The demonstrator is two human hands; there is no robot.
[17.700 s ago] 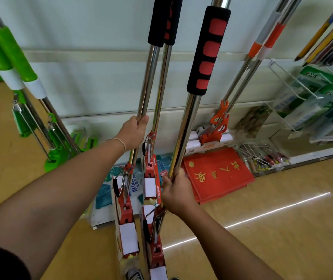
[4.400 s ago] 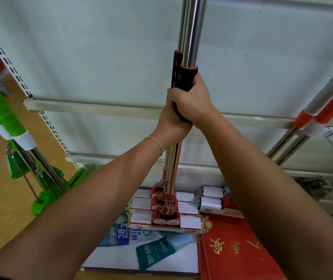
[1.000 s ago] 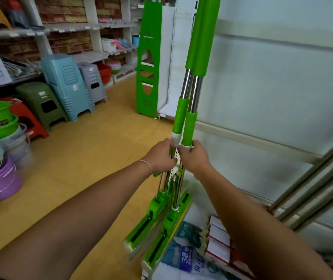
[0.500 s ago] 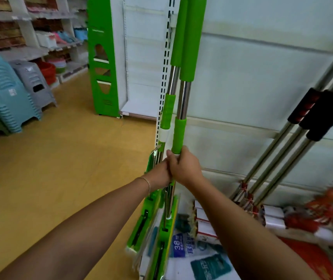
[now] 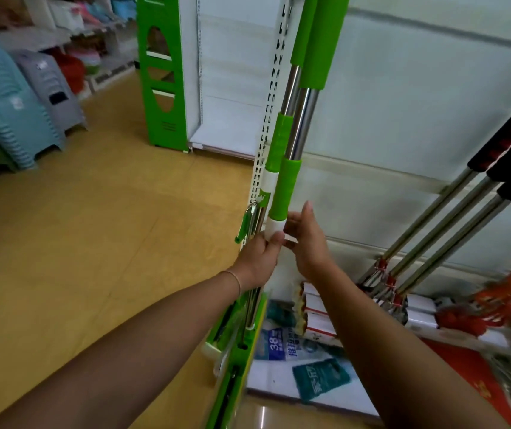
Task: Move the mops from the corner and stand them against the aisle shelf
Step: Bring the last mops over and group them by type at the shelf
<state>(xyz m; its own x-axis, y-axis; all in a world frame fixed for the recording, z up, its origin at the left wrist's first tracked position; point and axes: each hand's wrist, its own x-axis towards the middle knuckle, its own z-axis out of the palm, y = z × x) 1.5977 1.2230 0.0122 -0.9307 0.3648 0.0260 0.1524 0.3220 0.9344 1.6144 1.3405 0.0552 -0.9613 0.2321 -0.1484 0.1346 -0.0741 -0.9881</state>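
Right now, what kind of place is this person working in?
Most likely a household-goods shop: stacked plastic stools stand along the aisle, slotted retail shelving lines the wall, and packaged green mops and black-gripped mops lean against it.

Green mops [image 5: 302,97]: tops cut off by upper edge; heads blurred at bottom.

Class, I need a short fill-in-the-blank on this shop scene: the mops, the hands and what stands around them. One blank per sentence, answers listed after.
1. The left hand grips the poles of the ____ mops.
2. The right hand has its fingers ____, gripping nothing.
3. The mops with black grips lean against the ____ panel.
4. The stools stand on the ____ floor.

Answers: green; open; white; yellow
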